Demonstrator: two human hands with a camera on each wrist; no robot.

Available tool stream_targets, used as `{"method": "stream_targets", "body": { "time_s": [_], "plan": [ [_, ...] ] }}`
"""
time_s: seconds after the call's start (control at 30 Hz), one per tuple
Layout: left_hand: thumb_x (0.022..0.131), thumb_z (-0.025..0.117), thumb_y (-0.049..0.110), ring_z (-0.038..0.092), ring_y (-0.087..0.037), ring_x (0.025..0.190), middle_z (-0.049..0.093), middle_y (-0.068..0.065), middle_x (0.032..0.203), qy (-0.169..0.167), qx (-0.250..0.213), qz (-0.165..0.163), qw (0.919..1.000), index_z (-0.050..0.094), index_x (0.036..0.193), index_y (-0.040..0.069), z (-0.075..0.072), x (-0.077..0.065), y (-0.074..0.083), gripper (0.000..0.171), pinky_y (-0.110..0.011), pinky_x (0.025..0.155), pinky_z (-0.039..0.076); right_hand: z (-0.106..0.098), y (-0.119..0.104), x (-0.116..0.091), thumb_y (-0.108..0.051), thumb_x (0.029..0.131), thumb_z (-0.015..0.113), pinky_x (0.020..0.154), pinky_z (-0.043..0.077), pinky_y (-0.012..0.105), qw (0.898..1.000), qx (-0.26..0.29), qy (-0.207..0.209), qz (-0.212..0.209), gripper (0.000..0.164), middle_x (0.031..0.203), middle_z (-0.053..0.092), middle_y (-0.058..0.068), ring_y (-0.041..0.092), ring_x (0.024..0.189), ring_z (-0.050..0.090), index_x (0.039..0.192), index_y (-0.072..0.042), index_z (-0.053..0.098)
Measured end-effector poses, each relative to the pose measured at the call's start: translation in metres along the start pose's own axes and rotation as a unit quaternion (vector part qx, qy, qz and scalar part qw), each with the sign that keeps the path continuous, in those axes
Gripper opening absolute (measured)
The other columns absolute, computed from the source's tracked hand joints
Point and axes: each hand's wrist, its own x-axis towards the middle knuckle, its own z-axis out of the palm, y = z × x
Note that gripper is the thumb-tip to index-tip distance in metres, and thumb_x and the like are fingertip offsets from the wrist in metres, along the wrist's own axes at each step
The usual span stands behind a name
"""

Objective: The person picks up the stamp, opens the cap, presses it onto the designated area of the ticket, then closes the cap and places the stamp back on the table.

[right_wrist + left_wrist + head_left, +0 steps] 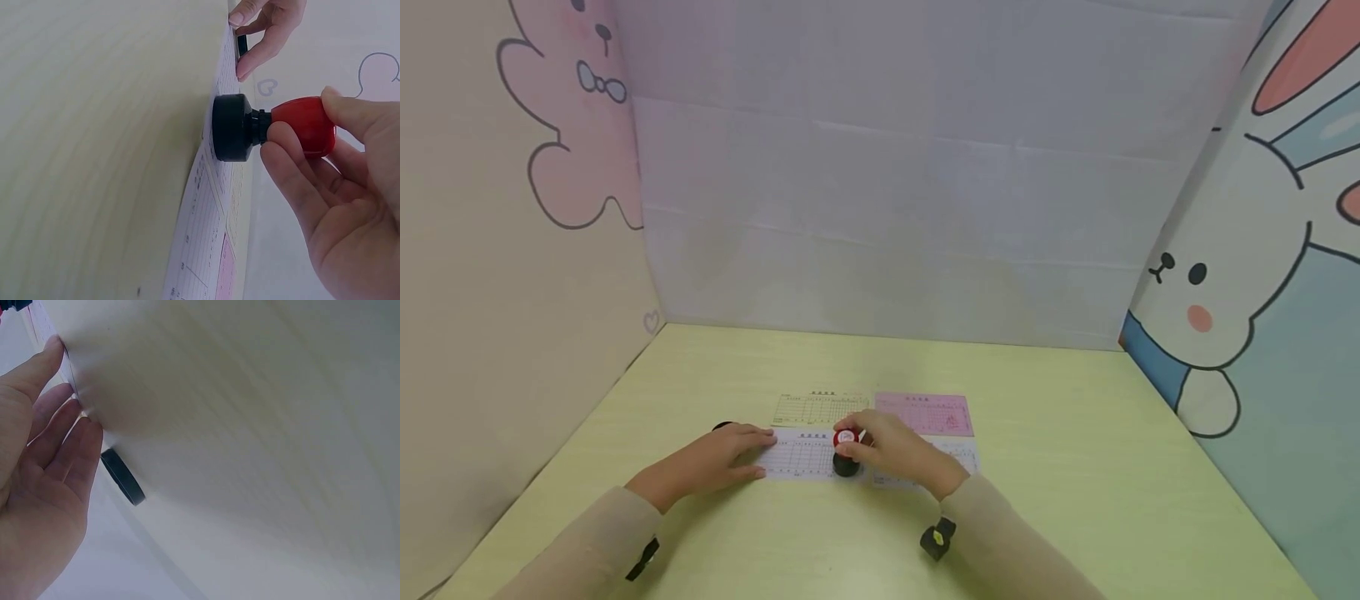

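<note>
My right hand (891,446) grips the red handle of a stamp (846,464) with thumb and fingers. In the right wrist view the stamp's round black base (230,128) stands upright on a white printed form (801,454), near its right end. At that form's left end my left hand (726,457) rests with loosely extended fingers, its fingertips on the paper's edge. Just beyond the left hand lies a round black cap (123,477), mostly hidden behind that hand in the head view.
Behind the white form lies a yellowish form (816,408), with a pink form (925,414) bearing a red mark to its right. Another white form (958,452) is partly covered by my right hand. Walls with cartoon drawings enclose the pale yellow table (1045,467).
</note>
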Motion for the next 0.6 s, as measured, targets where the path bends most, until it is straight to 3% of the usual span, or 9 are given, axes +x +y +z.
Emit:
{"method": "stream_targets", "body": {
  "time_s": [0.33, 0.6],
  "plan": [
    [0.093, 0.073, 0.03, 0.053, -0.041, 0.124, 0.059, -0.017, 0.137, -0.004, -0.004, -0.003, 1.0, 0.063, 0.132, -0.001, 0.0017, 0.0018, -0.0023, 0.051, -0.057, 0.103, 0.042, 0.0015, 0.0017, -0.0001, -0.024, 0.1, 0.064, 0.074, 0.052, 0.022, 1.0, 0.002, 0.006, -0.004, 0.033, 0.1, 0.064, -0.004, 0.008, 0.082, 0.061, 0.125, -0.003, 0.065],
    [0.093, 0.073, 0.031, 0.053, -0.041, 0.125, 0.059, -0.017, 0.137, -0.011, -0.013, -0.011, 0.9998, 0.062, 0.133, -0.001, -0.0002, 0.0014, -0.0005, 0.052, -0.057, 0.103, 0.042, -0.0001, -0.0007, -0.0004, -0.029, 0.099, 0.066, 0.074, 0.052, 0.022, 0.999, 0.016, -0.002, 0.03, 0.038, 0.102, 0.063, -0.008, 0.007, 0.085, 0.061, 0.13, -0.006, 0.064]
  ]
}}
